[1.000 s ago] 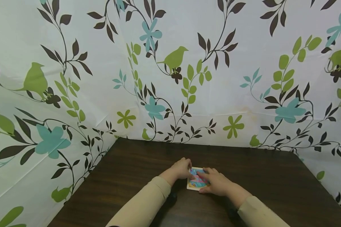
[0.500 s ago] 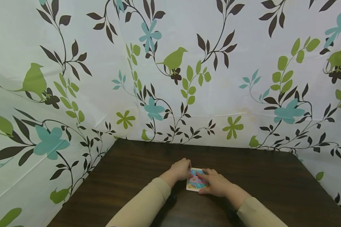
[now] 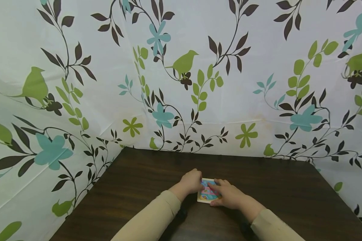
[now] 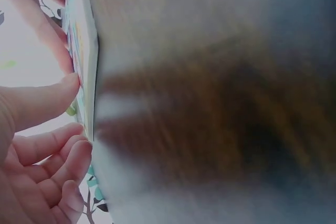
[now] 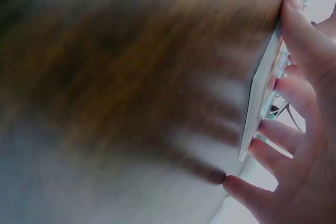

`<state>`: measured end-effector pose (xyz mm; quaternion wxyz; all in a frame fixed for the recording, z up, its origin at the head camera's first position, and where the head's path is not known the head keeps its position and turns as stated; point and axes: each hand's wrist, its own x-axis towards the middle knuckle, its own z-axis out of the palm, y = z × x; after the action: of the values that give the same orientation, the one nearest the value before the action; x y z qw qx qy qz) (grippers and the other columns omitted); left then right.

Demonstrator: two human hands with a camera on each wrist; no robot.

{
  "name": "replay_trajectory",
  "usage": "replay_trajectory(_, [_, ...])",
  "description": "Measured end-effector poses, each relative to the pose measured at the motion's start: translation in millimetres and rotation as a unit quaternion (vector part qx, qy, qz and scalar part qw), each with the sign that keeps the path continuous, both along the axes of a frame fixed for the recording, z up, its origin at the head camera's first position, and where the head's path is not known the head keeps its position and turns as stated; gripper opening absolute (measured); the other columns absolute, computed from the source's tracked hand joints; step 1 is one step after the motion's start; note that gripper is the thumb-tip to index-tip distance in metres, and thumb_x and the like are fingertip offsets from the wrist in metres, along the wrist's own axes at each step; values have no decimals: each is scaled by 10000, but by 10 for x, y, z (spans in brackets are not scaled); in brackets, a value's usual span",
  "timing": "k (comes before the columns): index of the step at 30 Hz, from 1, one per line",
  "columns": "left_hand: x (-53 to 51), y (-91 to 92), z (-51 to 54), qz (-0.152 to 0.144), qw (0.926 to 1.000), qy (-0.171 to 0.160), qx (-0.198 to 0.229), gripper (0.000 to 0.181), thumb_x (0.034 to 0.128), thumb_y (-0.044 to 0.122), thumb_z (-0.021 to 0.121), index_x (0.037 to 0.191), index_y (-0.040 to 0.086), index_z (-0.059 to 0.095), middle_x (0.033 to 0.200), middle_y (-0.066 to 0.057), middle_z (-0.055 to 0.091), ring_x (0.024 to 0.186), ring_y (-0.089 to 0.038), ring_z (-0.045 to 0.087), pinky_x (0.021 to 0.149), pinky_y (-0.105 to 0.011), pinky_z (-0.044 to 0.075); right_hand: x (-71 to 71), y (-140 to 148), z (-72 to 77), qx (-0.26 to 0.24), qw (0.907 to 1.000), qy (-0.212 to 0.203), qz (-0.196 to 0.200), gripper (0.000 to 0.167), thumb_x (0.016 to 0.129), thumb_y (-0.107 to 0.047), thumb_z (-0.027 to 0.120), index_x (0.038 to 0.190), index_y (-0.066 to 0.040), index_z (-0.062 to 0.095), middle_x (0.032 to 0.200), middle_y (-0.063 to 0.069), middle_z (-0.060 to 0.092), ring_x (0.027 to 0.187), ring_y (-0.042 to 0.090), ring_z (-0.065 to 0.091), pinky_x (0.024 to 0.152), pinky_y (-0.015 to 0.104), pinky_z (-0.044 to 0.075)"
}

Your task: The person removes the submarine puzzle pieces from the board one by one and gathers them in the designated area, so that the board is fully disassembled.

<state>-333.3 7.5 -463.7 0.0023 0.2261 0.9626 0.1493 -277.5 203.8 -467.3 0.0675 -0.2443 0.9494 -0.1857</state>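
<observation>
The left hand [image 3: 190,181] is partly closed at the left side of a small square picture board [image 3: 207,195], its thumb fairly straight with the tip against the printed face, its other fingers loosely bent with their tips by the board's left rim; a gap shows between thumb and fingers, and whether they pinch anything cannot be told. The right hand [image 3: 230,195] is spread wide over the board's right side; its thumb touches the near edge, other fingertips rest on the face and the right rim, and the little finger reaches past the board to the tabletop.

The board lies flat on a dark brown wood-grain table [image 3: 138,187], between the two hands and a little right of the middle of the scene; it has a pale cream border around a bright picture in pink, blue and yellow; the hands cover part of that picture, and the print is too small and blurred to tell whether it includes writing or a brand.

Both forearms come in from the near side, in a pale beige left sleeve [image 3: 151,217] and a matching right sleeve [image 3: 273,226]; beyond the table's far edge hangs a white patterned cloth [image 3: 193,20], printed with green birds, blue flowers and dark leafy branches.
</observation>
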Motion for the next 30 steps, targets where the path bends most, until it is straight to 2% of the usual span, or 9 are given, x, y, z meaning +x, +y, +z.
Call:
replay_trajectory(6, [23,-19,27,77,9996,-239,118,262,776,273,844,904,110,683,859,16,524,750,-164,557,679,-346,486,-6,-18,1,63,9999,-59,-57,809,800,-565,737,1455,-152,503,1494,240,370,1330,465,356,967,645,372])
replay_trajectory(12, [23,-8,24,24,9999,-118,-9,265,775,279,845,910,110,693,859,14,533,756,-160,563,682,-347,490,2,-12,6,85,9999,-24,-79,817,803,-570,730,1457,-140,499,1498,243,364,1335,472,353,962,648,374])
replay_trajectory(17, [29,-6,15,19,10000,12,-79,269,757,291,855,886,120,692,845,22,529,746,-160,569,672,-346,489,54,4,11,347,9989,85,291,794,911,-576,593,1510,-93,394,1528,288,284,1361,522,289,1000,660,323])
replay_trajectory(21, [27,-3,7,8,10000,-23,-92,275,764,302,852,898,123,692,852,29,528,747,-154,568,677,-344,491,78,8,17,613,9970,14,477,766,977,-572,472,1541,-79,311,1556,289,218,1400,496,230,1045,658,259])
replay_trajectory(26, [24,-6,15,-2,9999,-127,-21,279,764,296,853,907,124,687,862,32,528,753,-154,563,689,-348,492,67,-4,24,905,9952,-96,365,757,981,-574,461,1548,-98,302,1574,254,206,1417,455,229,1051,639,274])
replay_trajectory(30, [10,-17,33,2,9997,-262,26,291,758,298,856,915,125,684,873,34,524,769,-154,560,706,-352,491,57,-33,53,952,9949,-275,204,753,966,-553,517,1547,-120,317,1582,232,209,1416,454,235,1050,624,293])
